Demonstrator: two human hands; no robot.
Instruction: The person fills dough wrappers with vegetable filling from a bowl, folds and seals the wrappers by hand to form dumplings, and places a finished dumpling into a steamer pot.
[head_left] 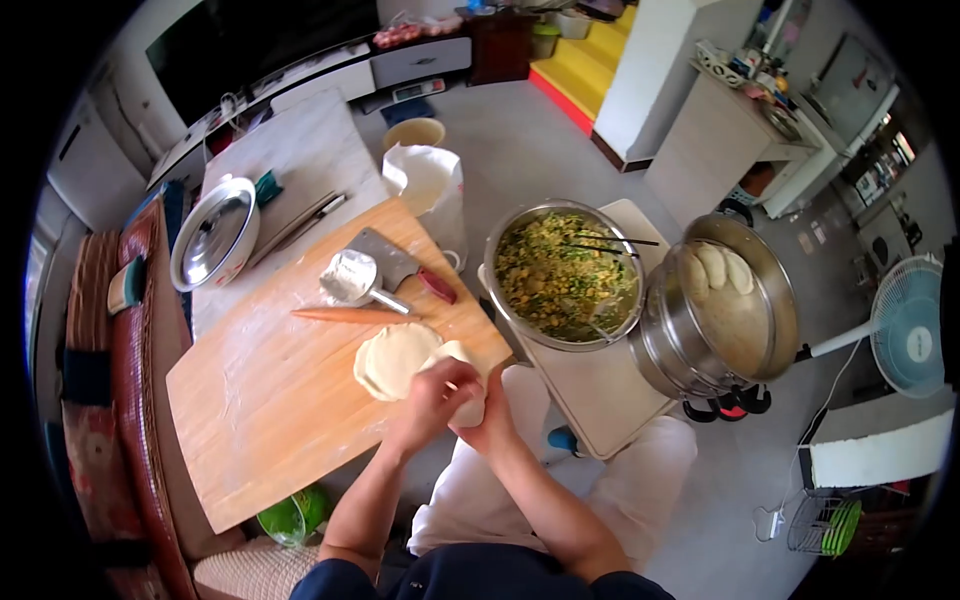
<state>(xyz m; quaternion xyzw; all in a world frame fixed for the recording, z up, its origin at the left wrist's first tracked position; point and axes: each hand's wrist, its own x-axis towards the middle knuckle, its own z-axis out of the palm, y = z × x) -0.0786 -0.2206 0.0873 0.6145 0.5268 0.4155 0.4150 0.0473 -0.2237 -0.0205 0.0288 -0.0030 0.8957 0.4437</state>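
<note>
A round dough wrapper point(470, 410) is held up between my two hands at the front edge of the wooden board. My left hand point(436, 402) has its fingers curled and pinched at the dough. Against the other side, my right hand point(492, 418) cups the wrapper from below. Just left of my hands, more flat dough wrappers point(392, 362) lie overlapping on the board point(270, 420). Behind them are a thin rolling pin point(345, 315), a metal scoop with flour point(352, 278) and a cleaver point(385, 258) with a red handle.
A steel bowl of chopped green and yellow filling point(493, 225) stands to the right with chopsticks point(610, 240) in it. Beyond it, a steamer pot point(780, 330) holds several folded dumplings point(722, 268). A flour sack point(440, 190) stands behind the board; a fan point(905, 325) is at far right.
</note>
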